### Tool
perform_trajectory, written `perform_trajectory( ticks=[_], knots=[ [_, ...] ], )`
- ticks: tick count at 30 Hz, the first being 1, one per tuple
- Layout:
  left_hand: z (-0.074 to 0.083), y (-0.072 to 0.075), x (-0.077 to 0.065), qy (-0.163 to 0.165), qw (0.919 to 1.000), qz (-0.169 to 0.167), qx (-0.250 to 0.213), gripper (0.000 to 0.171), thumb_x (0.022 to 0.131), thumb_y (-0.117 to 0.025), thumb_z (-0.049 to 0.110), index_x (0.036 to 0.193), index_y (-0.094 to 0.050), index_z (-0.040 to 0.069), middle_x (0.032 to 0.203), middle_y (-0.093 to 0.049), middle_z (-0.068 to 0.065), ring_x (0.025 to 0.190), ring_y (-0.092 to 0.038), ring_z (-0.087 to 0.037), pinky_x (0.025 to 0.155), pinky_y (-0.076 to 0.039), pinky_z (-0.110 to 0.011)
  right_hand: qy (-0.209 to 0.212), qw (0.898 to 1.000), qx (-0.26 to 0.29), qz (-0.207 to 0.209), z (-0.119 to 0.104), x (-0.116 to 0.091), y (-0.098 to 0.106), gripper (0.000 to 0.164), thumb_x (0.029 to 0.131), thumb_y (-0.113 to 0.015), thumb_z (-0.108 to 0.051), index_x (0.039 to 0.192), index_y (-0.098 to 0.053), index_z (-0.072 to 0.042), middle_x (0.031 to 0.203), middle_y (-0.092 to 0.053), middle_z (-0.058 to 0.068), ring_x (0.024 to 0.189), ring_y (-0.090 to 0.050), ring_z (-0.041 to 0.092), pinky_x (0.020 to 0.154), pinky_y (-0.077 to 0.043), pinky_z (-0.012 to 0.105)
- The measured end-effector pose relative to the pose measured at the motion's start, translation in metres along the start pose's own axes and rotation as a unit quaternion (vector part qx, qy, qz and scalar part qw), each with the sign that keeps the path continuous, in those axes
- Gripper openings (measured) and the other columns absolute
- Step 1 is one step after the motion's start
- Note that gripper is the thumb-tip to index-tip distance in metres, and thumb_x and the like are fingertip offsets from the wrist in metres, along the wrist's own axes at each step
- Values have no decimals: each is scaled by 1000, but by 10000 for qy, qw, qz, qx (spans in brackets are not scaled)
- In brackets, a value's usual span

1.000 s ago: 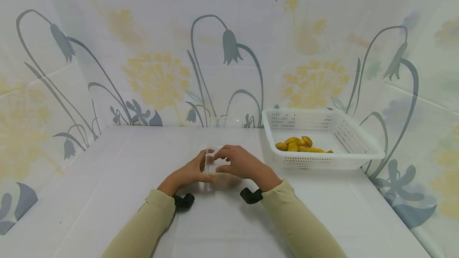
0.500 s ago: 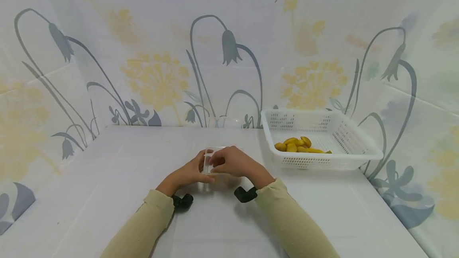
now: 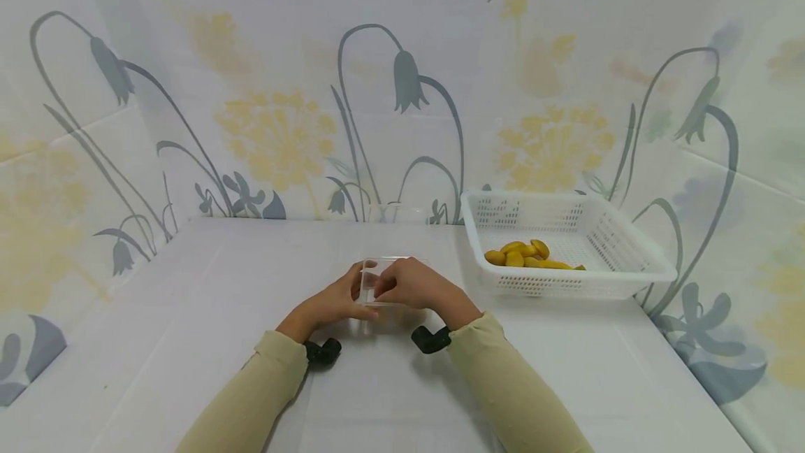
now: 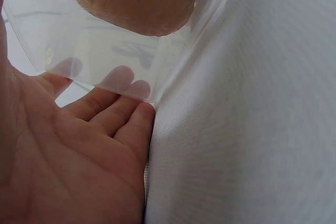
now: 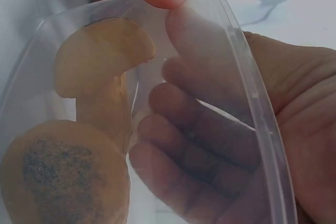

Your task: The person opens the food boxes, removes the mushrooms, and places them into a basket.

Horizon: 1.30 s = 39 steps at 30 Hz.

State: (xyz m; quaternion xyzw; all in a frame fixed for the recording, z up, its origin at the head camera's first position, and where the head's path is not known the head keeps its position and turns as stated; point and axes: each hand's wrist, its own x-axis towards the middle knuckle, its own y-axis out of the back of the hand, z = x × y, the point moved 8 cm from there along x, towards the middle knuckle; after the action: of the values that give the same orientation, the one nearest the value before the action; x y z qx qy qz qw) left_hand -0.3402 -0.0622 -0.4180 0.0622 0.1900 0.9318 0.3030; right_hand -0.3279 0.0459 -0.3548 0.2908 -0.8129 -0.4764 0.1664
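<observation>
My left hand (image 3: 333, 299) grips the left end of a clear plastic box (image 3: 395, 258) on the table, thumb on the near side and fingers on the far side. My right hand (image 3: 411, 284) reaches into the box from above. Through the clear wall in the right wrist view, its fingers (image 5: 173, 145) look loosely curved, beside a mushroom (image 5: 100, 61) with a pale brown cap and stem. A second mushroom (image 5: 65, 177), dark-speckled at one end, lies below. Touch between these fingers and either mushroom cannot be told. The left wrist view shows one speckled mushroom (image 4: 136, 3) through the box.
On the right stands a white perforated basket (image 3: 578, 275) with several yellow-brown mushrooms (image 3: 518, 254) in its near left part. Another clear plastic container (image 3: 397, 213) is at the table's back edge, hard to make out. A flower-patterned curtain (image 3: 283, 138) stands behind the white table (image 3: 239, 264).
My right hand's fingers have drawn together and dipped into the box; a second ago they were spread wider over it. The left hand keeps its hold on the box.
</observation>
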Motion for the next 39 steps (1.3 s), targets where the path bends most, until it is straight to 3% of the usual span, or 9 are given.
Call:
perform_trajectory(
  ticks=[7,15,24,39],
  knots=[
    [0,-1,0,-9,10000,-57,-29,102,78,-82,25,152,-13,14,153,-34,-15,146,-28,-29,116,-28,-49,-141,9998,-117,-121,0,1,-2,8,87,-73,-23,83,-78,-18,76,-71,-10,70,-61,3,69,-52,24],
    [2,0,-1,7,10000,-32,-3,101,79,-81,24,152,-13,13,152,-35,-17,145,-31,-30,116,-29,-50,3,9997,-151,-175,-2,1,-1,9,87,-72,-20,83,-79,-17,77,-72,-9,69,-62,3,67,-52,23],
    [3,-2,-1,-35,10000,-31,26,100,79,-81,22,152,-14,12,148,-38,-17,145,-30,-29,118,-20,-56,-100,9994,-247,-205,2,-2,1,9,90,-68,-21,85,-75,-21,81,-69,-11,73,-60,5,72,-51,26],
    [1,-3,1,12,10000,-44,82,99,80,-80,21,152,-12,13,152,-35,-17,145,-29,-30,117,-25,-52,55,9998,190,-62,1,-11,10,5,90,-69,-26,89,-72,-23,84,-69,-13,79,-62,5,75,-52,27]
  ],
)
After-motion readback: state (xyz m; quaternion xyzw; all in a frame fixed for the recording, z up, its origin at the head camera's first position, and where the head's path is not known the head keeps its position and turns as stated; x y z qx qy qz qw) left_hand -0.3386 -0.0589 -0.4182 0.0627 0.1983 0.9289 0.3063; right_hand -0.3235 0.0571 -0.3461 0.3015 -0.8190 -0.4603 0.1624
